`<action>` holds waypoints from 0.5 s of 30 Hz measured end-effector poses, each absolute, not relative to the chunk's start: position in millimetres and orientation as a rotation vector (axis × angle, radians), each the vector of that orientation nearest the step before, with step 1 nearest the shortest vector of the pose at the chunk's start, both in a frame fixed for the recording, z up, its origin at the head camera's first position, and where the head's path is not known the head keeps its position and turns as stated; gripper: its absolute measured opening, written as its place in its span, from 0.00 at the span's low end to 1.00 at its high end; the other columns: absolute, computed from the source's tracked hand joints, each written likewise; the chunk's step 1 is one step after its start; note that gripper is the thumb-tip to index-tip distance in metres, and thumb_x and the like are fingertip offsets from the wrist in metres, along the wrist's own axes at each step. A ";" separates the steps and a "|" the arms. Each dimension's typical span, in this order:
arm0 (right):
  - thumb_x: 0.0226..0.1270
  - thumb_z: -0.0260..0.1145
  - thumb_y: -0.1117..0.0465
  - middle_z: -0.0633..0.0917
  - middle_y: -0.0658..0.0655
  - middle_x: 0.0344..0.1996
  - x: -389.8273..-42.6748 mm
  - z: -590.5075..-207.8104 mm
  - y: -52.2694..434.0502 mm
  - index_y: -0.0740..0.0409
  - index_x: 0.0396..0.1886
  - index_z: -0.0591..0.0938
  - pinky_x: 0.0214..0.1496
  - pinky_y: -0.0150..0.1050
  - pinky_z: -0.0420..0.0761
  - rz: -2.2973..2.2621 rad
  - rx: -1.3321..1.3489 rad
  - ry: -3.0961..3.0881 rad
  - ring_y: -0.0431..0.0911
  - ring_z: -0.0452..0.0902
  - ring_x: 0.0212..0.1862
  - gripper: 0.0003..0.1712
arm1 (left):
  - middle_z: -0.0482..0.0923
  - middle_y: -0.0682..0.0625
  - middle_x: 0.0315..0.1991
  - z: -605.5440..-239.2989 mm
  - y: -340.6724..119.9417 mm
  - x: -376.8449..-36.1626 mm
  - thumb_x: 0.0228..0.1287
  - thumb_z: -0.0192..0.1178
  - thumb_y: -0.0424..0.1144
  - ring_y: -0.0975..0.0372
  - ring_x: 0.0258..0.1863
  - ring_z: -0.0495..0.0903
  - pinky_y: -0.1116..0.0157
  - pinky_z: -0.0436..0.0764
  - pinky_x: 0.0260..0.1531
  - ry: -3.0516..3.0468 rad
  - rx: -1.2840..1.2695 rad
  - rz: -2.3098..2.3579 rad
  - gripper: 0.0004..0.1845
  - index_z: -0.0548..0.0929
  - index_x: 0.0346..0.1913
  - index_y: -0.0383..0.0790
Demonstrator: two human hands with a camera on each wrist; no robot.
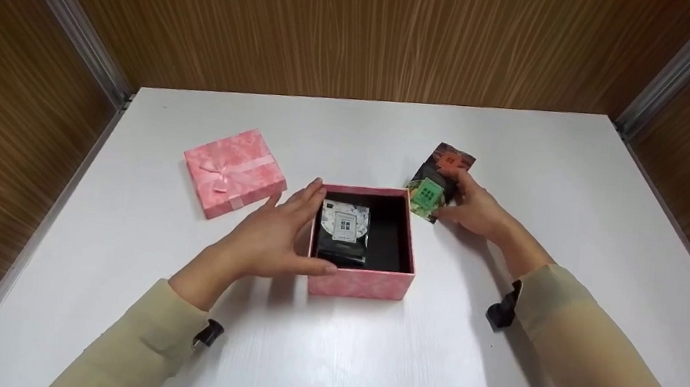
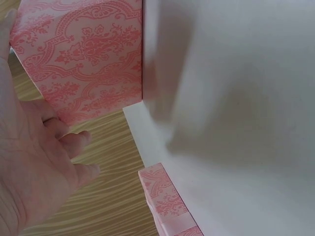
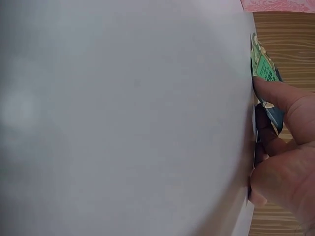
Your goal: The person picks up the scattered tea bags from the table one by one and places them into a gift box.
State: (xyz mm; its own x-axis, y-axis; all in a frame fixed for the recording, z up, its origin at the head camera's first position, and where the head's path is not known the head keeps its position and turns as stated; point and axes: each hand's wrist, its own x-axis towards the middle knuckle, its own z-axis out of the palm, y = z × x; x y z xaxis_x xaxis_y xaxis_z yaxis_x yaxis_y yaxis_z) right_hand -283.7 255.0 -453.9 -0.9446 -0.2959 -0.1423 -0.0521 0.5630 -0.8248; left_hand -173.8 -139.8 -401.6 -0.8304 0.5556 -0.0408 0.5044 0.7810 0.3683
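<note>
A pink patterned gift box [image 1: 361, 283] stands with its dark inside facing up. In it, on the left side, sits a black sachet with a white label [image 1: 345, 225]. My left hand [image 1: 273, 237] rests on the box's left side, thumb along the front rim and fingers fairly straight towards the back corner. To the right of the box, my right hand [image 1: 478, 209] pinches a black sachet with a green label [image 1: 427, 194] between thumb and fingers. Behind it lies a sachet with an orange-red label [image 1: 451, 158], partly overlapped and touched by the fingers.
A pink lid [image 1: 235, 172] with a ribbon bow lies left of the box, close to my left fingers. Everything rests on a white table [image 1: 334, 359]. Wood-grain panels [image 1: 361, 35] enclose its back and sides.
</note>
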 end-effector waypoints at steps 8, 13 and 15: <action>0.68 0.73 0.68 0.72 0.68 0.73 -284.6 -452.3 255.3 0.50 0.82 0.62 0.84 0.57 0.49 -1.317 -0.279 2.528 0.59 0.57 0.80 0.47 | 0.37 0.51 0.88 -400.7 -140.1 -174.1 0.55 0.55 0.87 0.61 0.85 0.44 0.45 0.44 0.82 2.829 0.877 0.539 0.71 0.44 0.87 0.41; 0.70 0.72 0.68 0.76 0.70 0.66 -284.8 -452.2 254.3 0.50 0.84 0.61 0.84 0.58 0.51 -1.316 -0.274 2.514 0.59 0.63 0.74 0.47 | 0.39 0.49 0.88 -401.7 -140.3 -174.4 0.55 0.56 0.86 0.60 0.85 0.45 0.45 0.44 0.82 2.829 0.886 0.539 0.71 0.44 0.87 0.40; 0.70 0.72 0.68 0.76 0.70 0.64 -284.8 -452.0 253.9 0.50 0.84 0.61 0.83 0.58 0.52 -1.314 -0.269 2.511 0.59 0.63 0.74 0.48 | 0.39 0.48 0.88 -402.2 -140.4 -174.3 0.55 0.56 0.86 0.60 0.85 0.45 0.44 0.44 0.82 2.830 0.890 0.541 0.71 0.44 0.87 0.40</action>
State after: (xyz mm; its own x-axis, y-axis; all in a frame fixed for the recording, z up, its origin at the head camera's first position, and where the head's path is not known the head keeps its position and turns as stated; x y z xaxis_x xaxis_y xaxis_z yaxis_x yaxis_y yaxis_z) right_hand -284.8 253.9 -452.0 -0.9396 -0.2968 -0.1707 -0.0289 0.5657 -0.8241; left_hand -174.3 -140.4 -402.2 -0.8187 0.5741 -0.0124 0.5290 0.7625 0.3725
